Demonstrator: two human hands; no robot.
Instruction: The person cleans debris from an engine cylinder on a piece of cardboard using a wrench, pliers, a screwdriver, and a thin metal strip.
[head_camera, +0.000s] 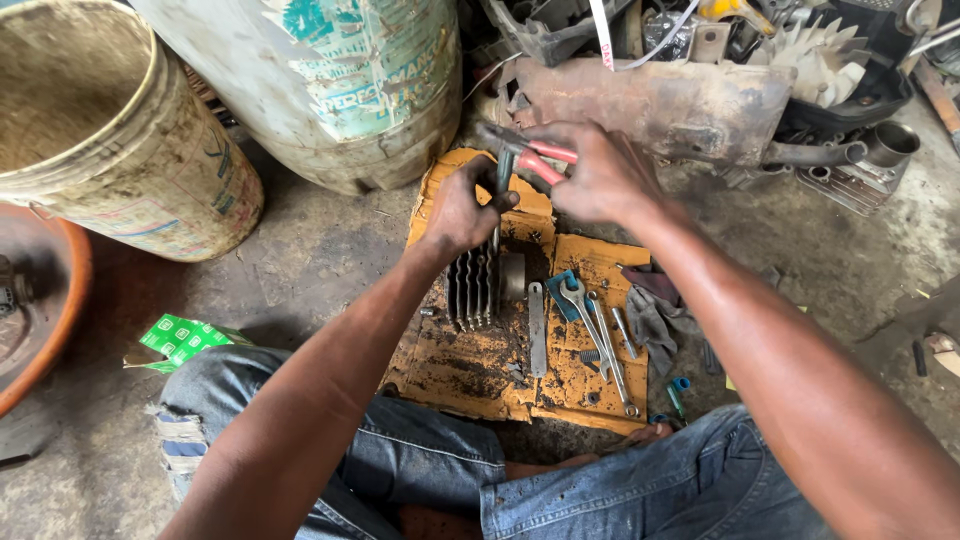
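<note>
Bare concrete floor (320, 270) lies open left of the cardboard sheet (470, 375), up to the two buckets (150, 170). Behind the hands, a rusty engine housing (660, 105) and piled parts (830, 60) block the way. Wrenches (600, 340) and a rag (650, 320) crowd the cardboard's right half.
</note>
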